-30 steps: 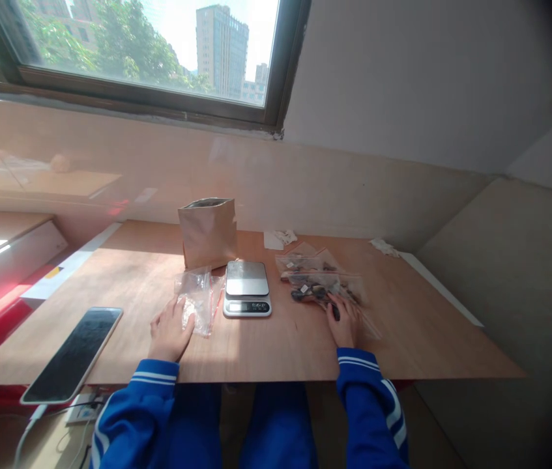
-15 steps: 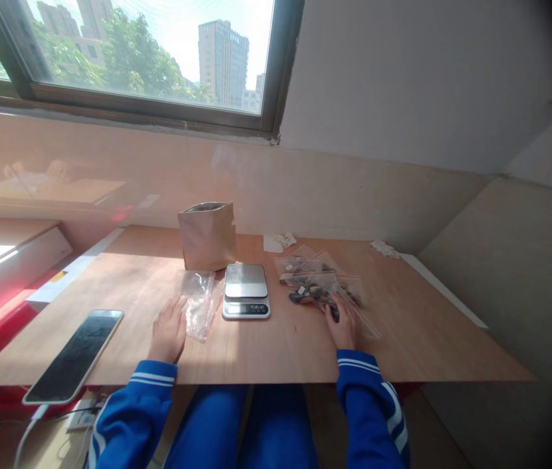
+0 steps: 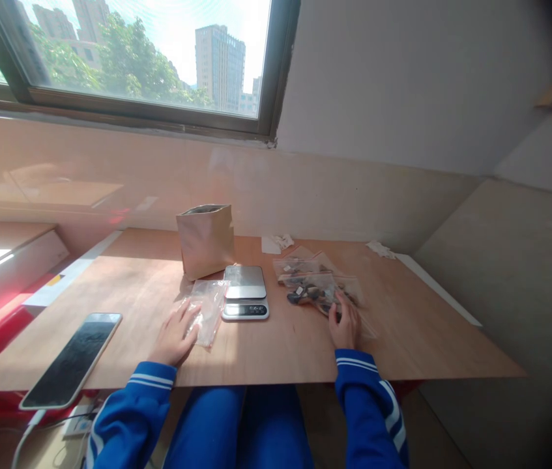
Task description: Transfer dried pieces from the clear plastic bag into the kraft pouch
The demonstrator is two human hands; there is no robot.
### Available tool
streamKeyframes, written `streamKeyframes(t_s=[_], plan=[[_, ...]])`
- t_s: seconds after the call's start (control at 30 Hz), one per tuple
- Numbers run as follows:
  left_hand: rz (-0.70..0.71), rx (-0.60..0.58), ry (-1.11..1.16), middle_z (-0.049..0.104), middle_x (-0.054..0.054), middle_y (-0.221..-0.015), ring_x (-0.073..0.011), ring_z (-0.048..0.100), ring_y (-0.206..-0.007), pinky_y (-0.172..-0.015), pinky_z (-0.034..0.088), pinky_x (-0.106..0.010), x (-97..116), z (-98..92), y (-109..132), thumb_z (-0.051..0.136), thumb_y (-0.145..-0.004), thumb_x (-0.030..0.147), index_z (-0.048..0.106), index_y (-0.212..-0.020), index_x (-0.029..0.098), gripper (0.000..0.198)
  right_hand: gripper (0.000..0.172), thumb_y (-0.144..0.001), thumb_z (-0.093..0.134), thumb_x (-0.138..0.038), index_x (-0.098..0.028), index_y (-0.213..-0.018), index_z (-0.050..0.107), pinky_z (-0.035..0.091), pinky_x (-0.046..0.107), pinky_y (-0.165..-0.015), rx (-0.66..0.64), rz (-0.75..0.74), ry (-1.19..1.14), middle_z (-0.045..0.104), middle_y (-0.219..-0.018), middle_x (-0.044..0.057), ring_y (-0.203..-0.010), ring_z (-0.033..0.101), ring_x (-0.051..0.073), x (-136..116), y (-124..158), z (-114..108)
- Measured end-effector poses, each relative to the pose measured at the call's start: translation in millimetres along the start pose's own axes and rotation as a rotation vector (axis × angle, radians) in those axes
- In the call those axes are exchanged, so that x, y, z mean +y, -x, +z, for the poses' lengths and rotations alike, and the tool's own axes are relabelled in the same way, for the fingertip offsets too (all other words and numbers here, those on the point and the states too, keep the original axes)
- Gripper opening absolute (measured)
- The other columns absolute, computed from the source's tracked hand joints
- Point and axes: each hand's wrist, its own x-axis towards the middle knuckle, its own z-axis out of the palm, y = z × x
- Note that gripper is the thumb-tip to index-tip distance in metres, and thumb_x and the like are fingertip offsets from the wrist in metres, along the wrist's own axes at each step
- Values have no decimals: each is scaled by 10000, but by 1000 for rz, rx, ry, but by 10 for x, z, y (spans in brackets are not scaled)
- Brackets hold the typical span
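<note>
My left hand [image 3: 174,337] lies flat on the wooden table [image 3: 280,352], its fingers spread and touching the near edge of an empty clear plastic bag [image 3: 208,308]. My right hand [image 3: 345,325] rests with its fingertips on a pile of clear bags holding dark pieces [image 3: 315,284], right of centre. Between the hands a small digital scale [image 3: 246,291] stands with a bare steel platform. Behind the scale a brown paper pouch [image 3: 206,238] stands upright and open at the top.
A phone with a dark screen [image 3: 73,358] lies at the table's near left corner, a white cable below it. Crumpled white scraps [image 3: 276,242] and another bit of paper [image 3: 380,248] lie along the back edge. A wall panel and window rise behind.
The empty clear bag has flattened and now lies lower on the table under my left fingers. My right hand has barely moved on the filled bags.
</note>
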Motion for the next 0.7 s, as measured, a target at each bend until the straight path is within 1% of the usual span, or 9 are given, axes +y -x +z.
streamKeyframes(t_s=[0.07, 0.13, 0.27, 0.33, 0.4, 0.47, 0.57, 0.63, 0.7], plan=[[12, 18, -22, 400, -117, -1426, -272, 395, -1295, -1071, 332, -453, -20, 23, -10, 399, -855, 362, 499, -1291, 184, 481, 352, -910, 374, -245, -119, -1187, 550, 434, 422, -934, 6, -10, 9, 598, -1187, 155, -1107, 550, 248, 1, -3, -14], [5, 46, -46, 420, -142, -1406, -275, 413, -1281, -1062, 348, -441, -53, 60, -17, 388, -856, 364, 500, -1281, 146, 491, 338, -898, 370, -208, -131, -1161, 568, 428, 421, -935, 14, -26, 28, 608, -1171, 143, -1106, 550, 245, -10, -2, -34], [-76, 116, -112, 449, -190, -1364, -290, 432, -1260, -1049, 359, -430, -110, 127, -26, 355, -866, 357, 487, -1268, 75, 509, 338, -873, 370, -145, -139, -1129, 590, 395, 428, -960, 39, -17, 62, 634, -1123, 129, -1088, 555, 246, -115, -28, -90], [-111, 129, -153, 442, -204, -1362, -296, 425, -1262, -1045, 355, -427, -105, 134, -29, 338, -871, 344, 478, -1270, 53, 513, 339, -867, 370, -142, -140, -1121, 595, 396, 419, -960, 22, -9, 39, 639, -1105, 129, -1075, 558, 243, -205, -101, -105], [-145, 132, -190, 430, -214, -1365, -299, 416, -1267, -1035, 355, -425, -76, 122, -28, 326, -877, 325, 471, -1279, 42, 513, 347, -865, 365, -153, -148, -1129, 589, 411, 404, -945, -31, -16, -8, 639, -1100, 123, -1064, 559, 239, -300, -232, -93], [-176, 131, -220, 411, -208, -1381, -298, 408, -1273, -1017, 361, -430, -35, 99, -24, 316, -883, 303, 446, -1320, 70, 512, 365, -861, 357, -165, -156, -1158, 570, 427, 393, -923, -97, -32, -46, 632, -1111, 118, -1052, 559, 236, -380, -412, -38], [-175, 123, -245, 377, -160, -1416, -282, 370, -1306, -1005, 350, -438, 22, 66, -6, 320, -888, 264, 402, -1381, 213, 502, 388, -837, 377, -168, -155, -1184, 549, 417, 396, -923, -198, -77, -35, 609, -1147, 130, -1052, 544, 240, -465, -705, 134], [-174, 122, -256, 372, -127, -1426, -276, 346, -1322, -1007, 332, -446, 53, 49, 12, 342, -880, 237, 424, -1362, 302, 493, 399, -800, 409, -151, -157, -1173, 552, 385, 401, -949, -273, -128, 3, 598, -1164, 133, -1066, 523, 246, -503, -868, 291], [-204, 127, -267, 380, -112, -1426, -285, 346, -1318, -1003, 320, -458, 80, 38, 32, 371, -865, 215, 473, -1322, 338, 484, 410, -761, 438, -128, -161, -1152, 557, 346, 403, -969, -336, -172, 46, 596, -1165, 130, -1074, 501, 249, -530, -983, 447]])
